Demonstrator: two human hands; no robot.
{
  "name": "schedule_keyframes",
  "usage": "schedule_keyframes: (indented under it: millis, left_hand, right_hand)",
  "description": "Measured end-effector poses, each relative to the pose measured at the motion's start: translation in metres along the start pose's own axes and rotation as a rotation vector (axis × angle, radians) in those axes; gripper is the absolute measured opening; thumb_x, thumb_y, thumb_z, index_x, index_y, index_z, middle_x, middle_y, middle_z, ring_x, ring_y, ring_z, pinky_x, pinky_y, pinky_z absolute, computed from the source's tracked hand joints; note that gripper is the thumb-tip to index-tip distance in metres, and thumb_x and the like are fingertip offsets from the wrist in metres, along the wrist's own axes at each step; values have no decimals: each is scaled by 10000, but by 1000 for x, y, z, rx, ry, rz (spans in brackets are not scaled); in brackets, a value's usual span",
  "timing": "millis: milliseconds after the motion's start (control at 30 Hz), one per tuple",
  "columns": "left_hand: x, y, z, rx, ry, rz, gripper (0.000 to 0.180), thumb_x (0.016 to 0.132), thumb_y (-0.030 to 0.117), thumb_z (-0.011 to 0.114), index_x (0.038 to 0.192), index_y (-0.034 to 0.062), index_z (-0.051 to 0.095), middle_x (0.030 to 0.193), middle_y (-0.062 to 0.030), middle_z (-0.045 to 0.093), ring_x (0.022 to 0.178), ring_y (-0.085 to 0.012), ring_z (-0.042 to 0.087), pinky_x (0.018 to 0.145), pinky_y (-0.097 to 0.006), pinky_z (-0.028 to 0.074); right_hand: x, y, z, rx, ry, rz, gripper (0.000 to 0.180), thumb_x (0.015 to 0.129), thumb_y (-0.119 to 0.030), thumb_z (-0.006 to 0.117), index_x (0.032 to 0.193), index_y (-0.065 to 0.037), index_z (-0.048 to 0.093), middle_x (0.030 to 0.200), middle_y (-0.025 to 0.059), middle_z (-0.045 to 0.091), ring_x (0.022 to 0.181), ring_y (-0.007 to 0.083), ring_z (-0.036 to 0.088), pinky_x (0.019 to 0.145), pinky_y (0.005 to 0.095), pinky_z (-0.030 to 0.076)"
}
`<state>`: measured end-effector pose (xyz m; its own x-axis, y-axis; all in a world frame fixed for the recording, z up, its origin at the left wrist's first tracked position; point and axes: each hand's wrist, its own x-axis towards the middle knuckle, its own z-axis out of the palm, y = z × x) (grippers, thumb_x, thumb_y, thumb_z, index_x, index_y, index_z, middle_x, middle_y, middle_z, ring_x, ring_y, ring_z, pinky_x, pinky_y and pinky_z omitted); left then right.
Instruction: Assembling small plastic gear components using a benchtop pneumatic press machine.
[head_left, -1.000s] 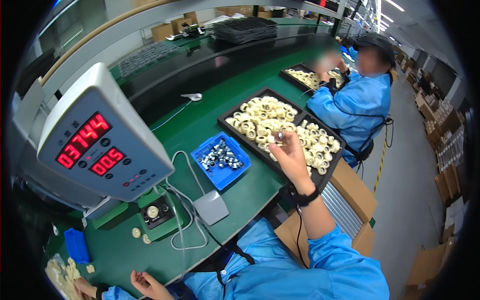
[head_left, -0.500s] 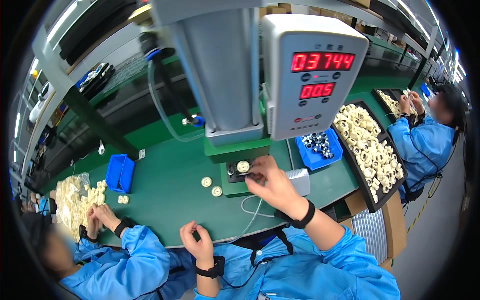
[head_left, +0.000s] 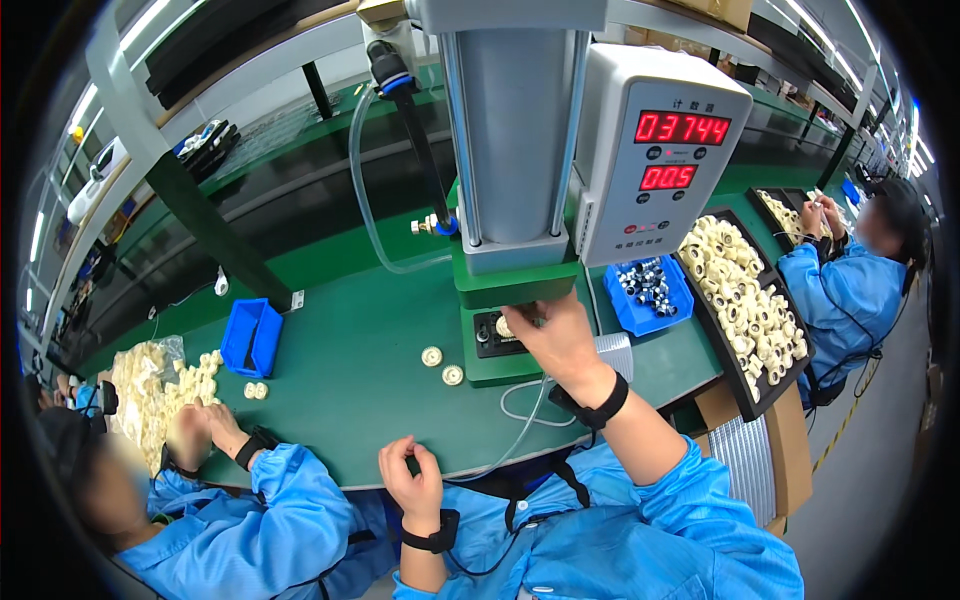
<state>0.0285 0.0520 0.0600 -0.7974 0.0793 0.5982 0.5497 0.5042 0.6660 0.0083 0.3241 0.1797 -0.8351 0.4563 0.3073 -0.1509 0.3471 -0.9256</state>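
My right hand (head_left: 560, 345) reaches under the press (head_left: 515, 285). Its thumb and fingers close around a round cream plastic part (head_left: 505, 326) sitting in the black fixture (head_left: 487, 338); the fingertips are partly hidden. Over the table's front edge, my left hand (head_left: 412, 480) hovers with loosely curled fingers, thumb apart, and nothing visible in it. Two more round cream parts, one (head_left: 431, 356) slightly farther away and one (head_left: 453, 375) nearer, lie on the green table left of the fixture.
Right of the press stand a blue bin (head_left: 640, 325) of small metal pieces and a black tray (head_left: 757, 405) heaped with cream parts. A counter box (head_left: 660, 150) hangs beside the press. A blue bin (head_left: 250, 340) stands left. Co-workers sit on both sides. A hose (head_left: 520, 420) crosses the table.
My right hand has moved in from the fixture's right side, and its fingers now cover part of the cream part. My left hand stays near the table edge. The view has shifted slightly.
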Motion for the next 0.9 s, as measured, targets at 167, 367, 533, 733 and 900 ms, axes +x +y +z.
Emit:
schedule_keyframes:
  millis: [167, 367, 533, 733, 900]
  left_hand:
    - [18, 19, -10, -42, -238, -172, 254, 848, -11, 637, 1102, -16, 622, 962, -122, 605, 846, -230, 576, 787, -342, 490]
    - [58, 31, 15, 30, -494, -100, 387, 857, 64, 672, 1240, 40, 621, 1066, -105, 602, 920, -226, 577, 774, -342, 495]
    - [74, 21, 45, 129, -513, -8, 402, 867, 80, 667, 1267, 62, 632, 1132, -102, 594, 961, -250, 549, 824, -348, 475]
    - [78, 35, 51, 150, -570, -112, 272, 849, 76, 674, 1118, 34, 659, 1137, -150, 598, 1071, -355, 542, 961, -430, 439]
    - [72, 36, 50, 163, -540, -55, 183, 839, 70, 685, 1008, 26, 629, 1085, -144, 597, 1042, -353, 539, 938, -431, 438]
  right_hand:
    - [-33, 10, -60, -371, -31, -263, 453, 885, -85, 707, 1281, 63, 545, 1193, 233, 648, 1028, 352, 678, 865, 403, 550]
    - [-100, 49, -114, -837, -147, -209, 298, 889, -37, 606, 1184, 8, 608, 1189, 180, 661, 1182, 368, 599, 946, 478, 469]
    - [-92, 53, -110, -780, -109, -274, 241, 872, -61, 589, 1107, -24, 630, 1034, 150, 698, 1083, 323, 634, 919, 439, 455]
    - [-73, 54, -125, -783, -222, -226, 103, 817, -83, 615, 903, -45, 658, 827, 142, 693, 884, 320, 657, 837, 436, 473]
    - [-54, 41, -134, -726, -313, -88, 135, 848, -135, 620, 895, -35, 697, 838, 188, 708, 839, 368, 682, 791, 475, 516]
